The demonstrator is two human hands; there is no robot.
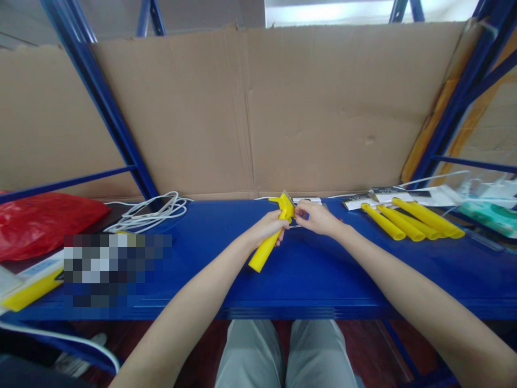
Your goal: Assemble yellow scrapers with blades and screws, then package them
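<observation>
A yellow tool (264,250) with a hollow handle and a wider head, with a metal edge at its top, is held above the middle of the blue table. My left hand (270,226) is wrapped round it just below the head. At the right side of the head is my right hand (314,215), its fingers pinched together near the metal part. What those fingertips hold, if anything, is too small to make out. Behind the hands lies a white card (317,201), partly hidden.
Several yellow handles (428,218) with packaging cards lie on the blue table (343,280) at right, beside a green and white packet (490,218). At left are a coiled white cable (155,213) and a red bag (48,221). Cardboard (323,108) stands behind.
</observation>
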